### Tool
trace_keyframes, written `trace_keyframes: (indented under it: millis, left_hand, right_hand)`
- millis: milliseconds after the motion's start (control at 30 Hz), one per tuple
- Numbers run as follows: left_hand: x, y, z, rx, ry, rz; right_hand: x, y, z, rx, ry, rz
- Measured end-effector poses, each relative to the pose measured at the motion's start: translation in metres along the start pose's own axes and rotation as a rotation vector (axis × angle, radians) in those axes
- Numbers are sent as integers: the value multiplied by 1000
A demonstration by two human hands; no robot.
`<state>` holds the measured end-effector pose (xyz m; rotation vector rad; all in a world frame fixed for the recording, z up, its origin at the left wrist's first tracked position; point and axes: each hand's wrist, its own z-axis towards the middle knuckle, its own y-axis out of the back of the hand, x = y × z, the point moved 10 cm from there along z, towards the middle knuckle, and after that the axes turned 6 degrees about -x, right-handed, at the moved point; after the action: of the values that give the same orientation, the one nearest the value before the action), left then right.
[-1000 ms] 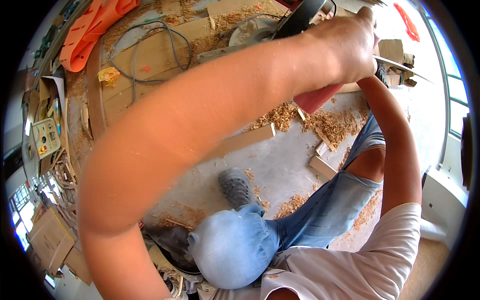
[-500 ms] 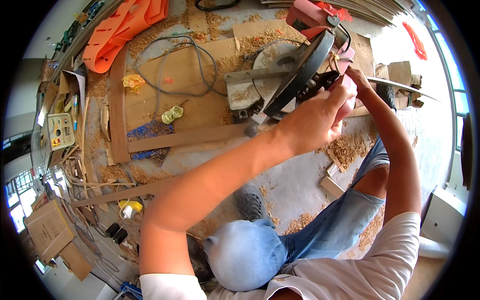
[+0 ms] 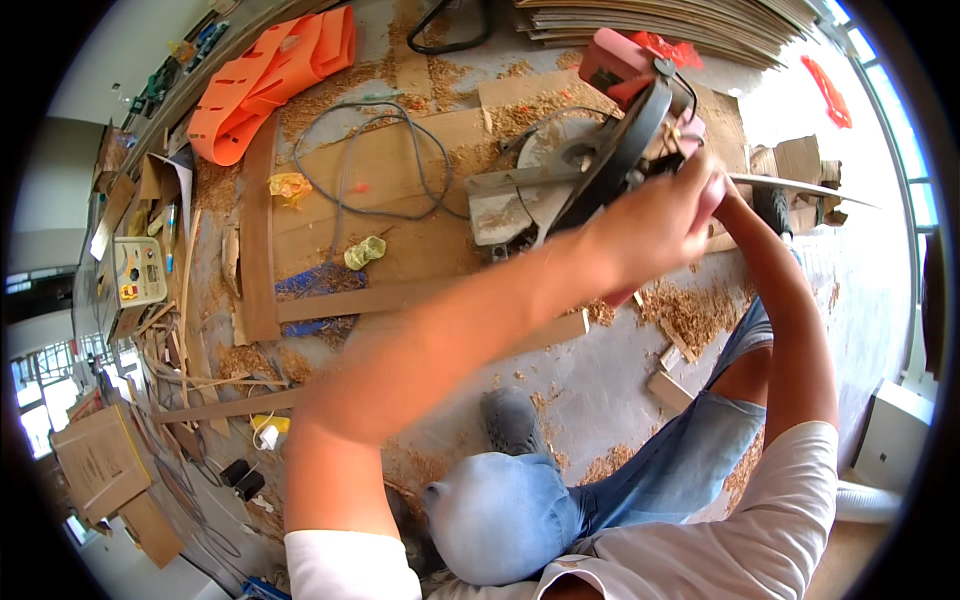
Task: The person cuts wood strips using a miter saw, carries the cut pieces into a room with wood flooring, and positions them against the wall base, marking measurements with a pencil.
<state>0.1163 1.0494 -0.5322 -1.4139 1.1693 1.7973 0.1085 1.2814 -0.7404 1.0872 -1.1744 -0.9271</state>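
A mitre saw with a pink-red motor housing [image 3: 618, 65] and a dark round blade guard [image 3: 620, 150] stands ahead, right of centre. My left hand [image 3: 655, 220] is closed around its pink handle, slightly blurred by motion. My right hand reaches the same spot from the right; its forearm [image 3: 785, 290] shows, but its fingers are hidden behind the left hand. The saw's pale metal table and fence [image 3: 500, 205] lie left of the guard. A long brown board [image 3: 365, 300] extends leftward from near the saw, partly covered by my left forearm.
Wood shavings [image 3: 690, 310] cover parts of the floor. A grey cable [image 3: 447, 165] loops over cardboard [image 3: 410, 235]. Orange folded sheeting [image 3: 275, 85] lies far left, stacked boards [image 3: 660, 25] at the back. Offcuts [image 3: 670, 390] lie near my right leg. My dark shoe [image 3: 512, 420] stands below the saw.
The view has shifted, so the scene sits lower and farther right. My left hand stays on the handle, and my right hand is now more hidden behind it.
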Motion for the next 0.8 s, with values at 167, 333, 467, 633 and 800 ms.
trace_keyframes:
  millis: [167,333,467,633,800]
  left_hand:
    - [-45,-25,146,236,-243,814]
    - [-86,9,181,213,-81,743]
    - [-87,9,211,13,-69,712]
    - [-81,25,232,-100,-46,807]
    - [-171,43,134,37,-281,785]
  right_hand:
    - [19,39,-2,-137,202,-197]
    - [7,40,0,-253,-24,-277]
    - [-8,45,-24,-125,-128,-299]
    - [16,43,-45,172,-98,-365]
    - [-2,107,-123,64,-99,-197]
